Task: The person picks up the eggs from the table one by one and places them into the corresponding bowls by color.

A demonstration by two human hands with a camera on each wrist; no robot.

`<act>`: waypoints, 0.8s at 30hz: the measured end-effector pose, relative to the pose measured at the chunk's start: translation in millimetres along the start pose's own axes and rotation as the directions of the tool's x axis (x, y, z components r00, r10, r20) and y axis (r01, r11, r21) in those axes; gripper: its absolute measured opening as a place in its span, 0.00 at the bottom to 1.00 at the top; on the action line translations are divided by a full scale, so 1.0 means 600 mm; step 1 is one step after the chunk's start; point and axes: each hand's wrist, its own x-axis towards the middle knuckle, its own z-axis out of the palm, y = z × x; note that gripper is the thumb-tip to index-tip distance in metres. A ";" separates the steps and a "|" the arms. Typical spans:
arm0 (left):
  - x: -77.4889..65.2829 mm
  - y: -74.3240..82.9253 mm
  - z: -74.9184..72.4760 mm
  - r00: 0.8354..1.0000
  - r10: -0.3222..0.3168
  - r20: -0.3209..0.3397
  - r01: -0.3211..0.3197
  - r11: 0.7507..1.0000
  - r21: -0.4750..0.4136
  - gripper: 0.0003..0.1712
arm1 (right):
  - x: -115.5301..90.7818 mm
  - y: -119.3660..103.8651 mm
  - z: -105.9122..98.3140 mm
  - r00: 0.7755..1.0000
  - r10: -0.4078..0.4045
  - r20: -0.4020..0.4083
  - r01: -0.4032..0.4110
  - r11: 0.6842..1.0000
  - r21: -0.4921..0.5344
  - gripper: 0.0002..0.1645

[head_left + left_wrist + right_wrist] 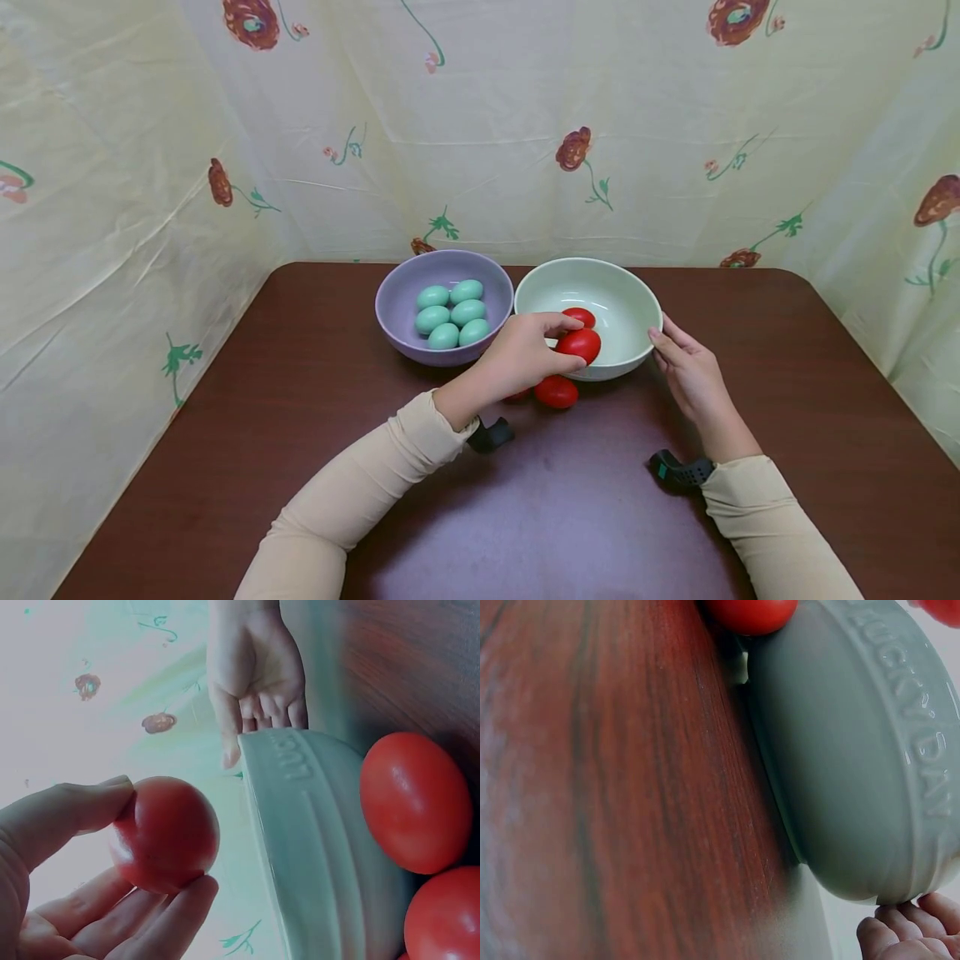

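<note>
My left hand (523,348) pinches a red egg (581,347) between thumb and fingers, above the near side of a pale green bowl (622,308). In the left wrist view the held egg (169,834) stands clear of the bowl's wall (322,847). Another red egg (580,316) shows just behind it, within the bowl's outline. With thumb at the rim and fingers against the outer wall, my right hand (696,383) holds the bowl's right side. On the table, in front of the bowl, lies a red egg (557,392); one more (517,395) is partly hidden by my left wrist.
A purple bowl (397,312) with several turquoise eggs (468,312) stands left of the green one, close beside it. Both bowls are near the far edge of the dark brown table (300,350). Behind them hangs a flower-patterned cloth (480,108).
</note>
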 end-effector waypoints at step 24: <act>0.106 -0.039 0.006 0.991 -0.116 -0.072 0.115 0.993 -0.011 0.25 | -0.001 -0.001 0.002 1.000 0.001 0.010 -0.001 1.000 0.011 0.44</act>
